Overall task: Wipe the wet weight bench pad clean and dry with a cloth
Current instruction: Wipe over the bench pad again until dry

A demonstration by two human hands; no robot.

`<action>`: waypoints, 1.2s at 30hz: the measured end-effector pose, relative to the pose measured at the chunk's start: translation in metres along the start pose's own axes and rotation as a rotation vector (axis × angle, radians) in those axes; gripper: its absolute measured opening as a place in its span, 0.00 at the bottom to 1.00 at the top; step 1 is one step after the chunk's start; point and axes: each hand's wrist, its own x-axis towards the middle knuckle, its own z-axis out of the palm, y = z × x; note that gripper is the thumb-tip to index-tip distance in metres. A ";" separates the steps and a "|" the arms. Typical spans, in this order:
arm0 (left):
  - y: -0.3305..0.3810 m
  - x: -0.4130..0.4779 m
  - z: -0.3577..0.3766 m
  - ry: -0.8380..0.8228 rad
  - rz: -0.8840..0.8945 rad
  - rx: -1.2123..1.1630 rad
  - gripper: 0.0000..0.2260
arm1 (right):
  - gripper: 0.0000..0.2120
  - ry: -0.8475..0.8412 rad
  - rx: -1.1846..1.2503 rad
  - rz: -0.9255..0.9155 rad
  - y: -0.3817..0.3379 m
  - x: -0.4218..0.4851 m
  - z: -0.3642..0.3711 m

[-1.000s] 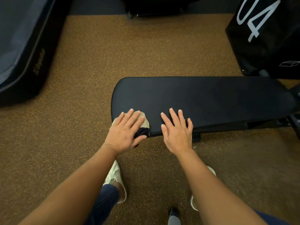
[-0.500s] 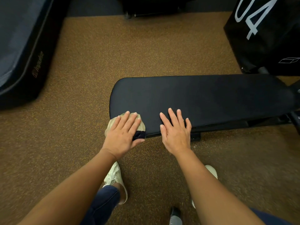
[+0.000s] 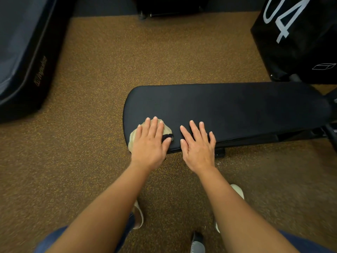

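A long black weight bench pad [image 3: 228, 110] runs from the centre to the right edge of the head view. My left hand [image 3: 150, 143] lies flat, fingers spread, pressing a beige cloth with a dark patch [image 3: 134, 138] onto the pad's near left corner. Part of the cloth hangs over the pad's edge. My right hand [image 3: 197, 145] rests flat on the pad's near edge just to the right, fingers apart, holding nothing. No wet spots are discernible on the dark pad.
Brown speckled floor [image 3: 82, 161] surrounds the bench. A dark padded mat or case [image 3: 21, 52] lies at the far left. A black box marked "04" [image 3: 299, 37] stands at the back right. The bench frame [image 3: 328, 130] shows at right. My feet are below.
My left hand has slid the cloth slightly to the left and back toward the pad's end corner. My right hand has stayed in place on the pad's near edge.
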 end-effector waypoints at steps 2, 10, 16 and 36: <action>0.028 0.001 0.003 -0.016 -0.081 0.001 0.30 | 0.24 -0.007 0.008 -0.003 0.000 -0.001 -0.001; -0.014 0.012 -0.002 -0.066 0.247 0.090 0.30 | 0.24 -0.013 0.000 -0.033 0.004 -0.001 -0.003; 0.036 0.014 0.003 -0.066 -0.100 -0.022 0.33 | 0.22 0.080 0.076 -0.020 0.001 0.002 -0.003; -0.005 0.002 -0.007 0.308 -0.208 -0.685 0.22 | 0.24 -0.093 0.021 -0.329 -0.053 0.022 -0.007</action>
